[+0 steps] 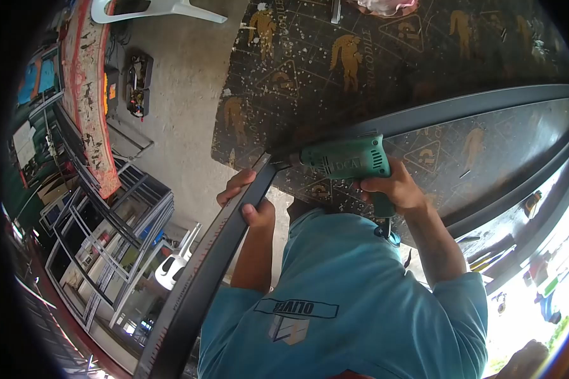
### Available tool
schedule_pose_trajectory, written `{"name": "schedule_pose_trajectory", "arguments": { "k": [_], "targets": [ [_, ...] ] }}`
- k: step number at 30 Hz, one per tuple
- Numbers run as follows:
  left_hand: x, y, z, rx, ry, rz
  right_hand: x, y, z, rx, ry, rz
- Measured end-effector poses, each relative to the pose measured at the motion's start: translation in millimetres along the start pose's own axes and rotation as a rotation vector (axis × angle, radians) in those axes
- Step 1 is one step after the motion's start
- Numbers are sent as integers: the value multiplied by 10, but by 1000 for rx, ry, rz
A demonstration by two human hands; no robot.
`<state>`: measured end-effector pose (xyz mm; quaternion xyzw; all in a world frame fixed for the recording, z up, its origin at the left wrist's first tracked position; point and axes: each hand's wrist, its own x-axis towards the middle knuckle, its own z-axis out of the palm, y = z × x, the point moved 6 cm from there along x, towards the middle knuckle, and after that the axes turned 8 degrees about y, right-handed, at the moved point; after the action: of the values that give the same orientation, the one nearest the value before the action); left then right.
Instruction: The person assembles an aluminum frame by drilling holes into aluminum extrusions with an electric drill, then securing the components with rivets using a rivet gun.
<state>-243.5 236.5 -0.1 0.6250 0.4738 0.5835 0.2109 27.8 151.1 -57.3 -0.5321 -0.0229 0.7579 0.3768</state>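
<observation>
My right hand [396,188] is wrapped around the grip of a green power drill [344,158], which lies level with its nose pointing left. The drill's front end meets the near end of a long dark grey metal bar [224,243]; the bit itself is hidden. My left hand [251,199] clasps this bar close to that end, thumb on one side and fingers on the other. Red marks and small print run along the bar's pale edge. Another grey metal bar [449,115] lies across the dark printed board [297,82], its left end near the drill's nose.
White specks are scattered over the board. At left stand stacked metal frames [117,234], a red-edged worn plank [88,95] and a black tool tray [138,85] on the concrete floor [186,82]. White plastic chairs [174,268] stand nearby. A curved dark bar [518,202] borders the right side.
</observation>
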Motion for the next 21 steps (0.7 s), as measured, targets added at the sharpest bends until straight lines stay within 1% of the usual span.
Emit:
{"name": "schedule_pose_trajectory", "arguments": {
  "k": [3,9,15,17,21],
  "targets": [
    [-10,-17,0,-60,2,31,37,12,5,-1,11,2],
    [17,1,39,-16,30,66,18,18,22,-1,17,17],
    [-22,-39,21,-39,23,55,62,-62,61,-16,-13,-1],
    [-22,-62,26,-56,17,64,49,-201,102,-296,-43,-88],
    [-34,-56,26,-89,9,88,41,-252,123,-331,-16,-87]
  ]
}}
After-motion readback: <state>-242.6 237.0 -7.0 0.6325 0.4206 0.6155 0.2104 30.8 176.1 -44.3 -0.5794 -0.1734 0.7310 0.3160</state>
